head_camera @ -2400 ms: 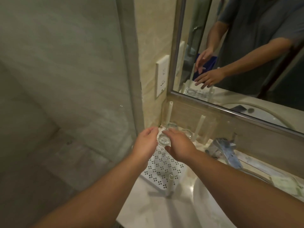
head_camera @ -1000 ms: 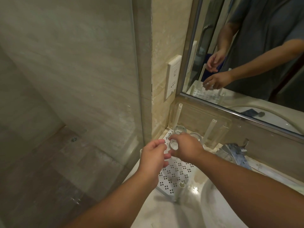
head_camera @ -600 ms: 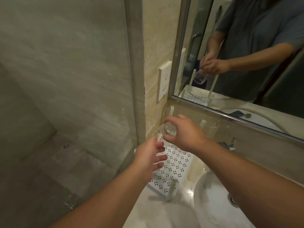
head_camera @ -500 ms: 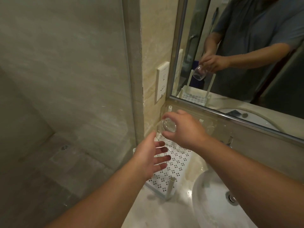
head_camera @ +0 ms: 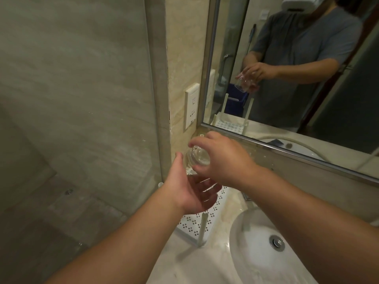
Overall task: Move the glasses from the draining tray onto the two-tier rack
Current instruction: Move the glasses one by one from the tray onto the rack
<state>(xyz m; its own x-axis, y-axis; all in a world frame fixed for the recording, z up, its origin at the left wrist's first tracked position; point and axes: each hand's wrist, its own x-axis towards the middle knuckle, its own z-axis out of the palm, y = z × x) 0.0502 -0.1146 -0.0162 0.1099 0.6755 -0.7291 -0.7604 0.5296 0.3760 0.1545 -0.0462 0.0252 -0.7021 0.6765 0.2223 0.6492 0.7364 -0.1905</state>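
While the right hand (head_camera: 223,158) pinches a glass (head_camera: 198,158) by its sides with a curled grip, the left hand (head_camera: 190,191) waits just beneath it, palm up and fingers spread, holding nothing. That glass hangs in the air above the perforated white tray (head_camera: 196,222), so this transfer looks only half done. Whether more glasses wait behind the hands cannot be told. No upper tier shows, only upright posts (head_camera: 202,230) at the tray's corners. It stands on a pale stone counter (head_camera: 184,263) beside a sink (head_camera: 256,253), under a mirror (head_camera: 307,68), with a glass shower screen (head_camera: 82,99) on the left.
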